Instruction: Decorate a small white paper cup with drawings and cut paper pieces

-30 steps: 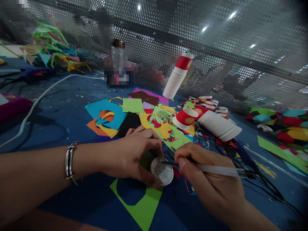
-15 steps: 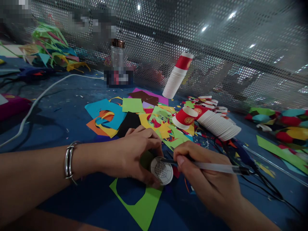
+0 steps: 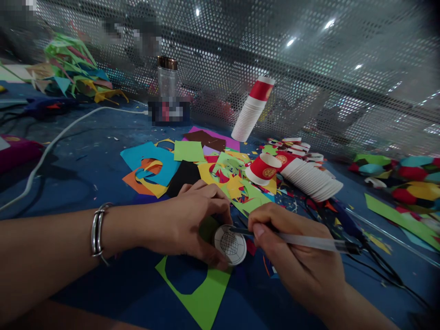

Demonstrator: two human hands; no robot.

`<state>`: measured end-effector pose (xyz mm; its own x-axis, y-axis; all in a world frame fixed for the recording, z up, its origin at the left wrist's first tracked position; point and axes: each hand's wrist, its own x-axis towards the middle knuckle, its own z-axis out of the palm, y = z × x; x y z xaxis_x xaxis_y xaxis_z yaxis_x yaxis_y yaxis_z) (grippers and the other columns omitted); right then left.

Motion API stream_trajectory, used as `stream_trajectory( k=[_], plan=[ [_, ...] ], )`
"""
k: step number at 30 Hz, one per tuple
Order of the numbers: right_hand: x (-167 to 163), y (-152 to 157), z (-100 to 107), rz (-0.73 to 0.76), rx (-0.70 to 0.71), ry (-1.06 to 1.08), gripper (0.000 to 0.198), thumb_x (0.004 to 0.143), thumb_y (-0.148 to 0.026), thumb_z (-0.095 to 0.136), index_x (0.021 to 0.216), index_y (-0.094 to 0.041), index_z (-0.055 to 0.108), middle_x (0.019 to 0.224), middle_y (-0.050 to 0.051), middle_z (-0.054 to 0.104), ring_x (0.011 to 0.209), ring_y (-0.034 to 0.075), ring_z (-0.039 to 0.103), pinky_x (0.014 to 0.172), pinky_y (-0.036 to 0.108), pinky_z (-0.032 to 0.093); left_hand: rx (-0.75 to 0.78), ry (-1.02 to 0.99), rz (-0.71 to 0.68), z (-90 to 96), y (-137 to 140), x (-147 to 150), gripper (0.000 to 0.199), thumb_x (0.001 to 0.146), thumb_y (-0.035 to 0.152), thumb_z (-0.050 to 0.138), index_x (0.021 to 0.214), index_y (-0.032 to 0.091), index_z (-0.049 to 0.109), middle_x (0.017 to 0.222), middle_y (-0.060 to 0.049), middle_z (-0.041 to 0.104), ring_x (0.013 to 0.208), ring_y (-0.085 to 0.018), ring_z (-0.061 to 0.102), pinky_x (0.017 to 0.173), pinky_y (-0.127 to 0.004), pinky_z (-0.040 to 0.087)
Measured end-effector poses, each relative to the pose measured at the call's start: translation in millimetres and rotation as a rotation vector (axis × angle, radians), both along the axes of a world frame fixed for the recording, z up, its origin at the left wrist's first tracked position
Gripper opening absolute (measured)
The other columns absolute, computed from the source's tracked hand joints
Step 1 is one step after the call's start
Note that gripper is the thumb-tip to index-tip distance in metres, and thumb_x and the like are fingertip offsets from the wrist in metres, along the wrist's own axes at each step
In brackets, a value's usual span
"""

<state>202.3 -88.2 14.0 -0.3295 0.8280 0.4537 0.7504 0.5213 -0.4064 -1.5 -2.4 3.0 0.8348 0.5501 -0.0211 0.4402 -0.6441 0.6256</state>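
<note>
1. From where I stand, the left hand [image 3: 195, 222] is curled around a small round piece, thumb and fingers gripping its sides; a silver bracelet [image 3: 97, 231] circles the wrist behind it.
2. That piece sits at the left hand's fingertips, between the two hands, its white disc [image 3: 230, 246] facing up and out (ruled lines and a dense little grid are drawn on it). Its side, tucked in the left hand's shadow, looks dark olive.
3. The right hand [image 3: 302, 261] has a pen [image 3: 309, 241] pinched between thumb and fingers, the tip at the disc's upper part; I can't tell whether it touches or sits just above.
4. Just below the left hand, on the blue tabletop [image 3: 85, 188], lies a green sheet [image 3: 206, 300] with a large rounded cutout.
5. Beyond the left hand spread a black sheet [image 3: 184, 176], a blue sheet [image 3: 165, 158] and a light green square [image 3: 188, 151], partly overlapping.
6. Beyond the right hand, a red-and-white cup [image 3: 264, 168] stands beside a toppled stack of cups [image 3: 311, 178]; farther off, another stack of cups [image 3: 250, 112] rises near a perforated panel [image 3: 213, 46].
</note>
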Motion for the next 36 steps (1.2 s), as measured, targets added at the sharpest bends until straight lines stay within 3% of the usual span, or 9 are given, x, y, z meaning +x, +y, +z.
stream_trajectory(
  k=[15, 24, 31, 36],
  plan=[
    [-0.6, 0.5, 1.1, 0.005, -0.013, 0.012, 0.02, 0.093, -0.015, 0.046, 0.078, -0.021, 0.058, 0.059, -0.004, 0.059, 0.049, 0.011, 0.054, 0.049, 0.025, 0.039, -0.019, 0.012, -0.024, 5.4, -0.9, -2.2, 0.047, 0.067, 0.054, 0.082, 0.104, 0.03, 0.068, 0.123, -0.002, 0.054, 0.118, -0.03, 0.043, 0.099, -0.044, 0.034],
    [-0.3, -0.3, 0.5, 0.016, -0.032, 0.013, 0.02, 0.094, -0.017, 0.045, 0.077, -0.021, 0.056, 0.06, -0.004, 0.057, 0.05, 0.011, 0.053, 0.05, 0.026, 0.038, -0.007, 0.011, 0.019, 1.3, -1.3, 1.2, 0.048, 0.061, 0.049, 0.087, 0.1, 0.031, 0.068, 0.122, -0.001, 0.055, 0.117, -0.03, 0.044, 0.098, -0.045, 0.035],
    [0.2, 1.2, -1.4, 0.013, -0.006, 0.02, 0.02, 0.095, -0.016, 0.046, 0.079, -0.021, 0.057, 0.062, -0.005, 0.057, 0.052, 0.01, 0.053, 0.053, 0.025, 0.039, -0.02, 0.019, -0.022, 7.8, -1.9, -1.7, 0.047, 0.067, 0.052, 0.083, 0.104, 0.029, 0.067, 0.123, -0.002, 0.054, 0.119, -0.03, 0.043, 0.098, -0.044, 0.034],
    [-0.5, 2.6, 1.3, -0.014, -0.006, 0.005, 0.021, 0.094, -0.017, 0.045, 0.078, -0.02, 0.058, 0.062, -0.004, 0.058, 0.053, 0.01, 0.053, 0.053, 0.025, 0.04, 0.008, 0.005, -0.022, 2.5, -0.2, -2.1, 0.046, 0.068, 0.056, 0.081, 0.104, 0.03, 0.067, 0.123, -0.002, 0.054, 0.118, -0.029, 0.043, 0.098, -0.043, 0.034]
  ],
)
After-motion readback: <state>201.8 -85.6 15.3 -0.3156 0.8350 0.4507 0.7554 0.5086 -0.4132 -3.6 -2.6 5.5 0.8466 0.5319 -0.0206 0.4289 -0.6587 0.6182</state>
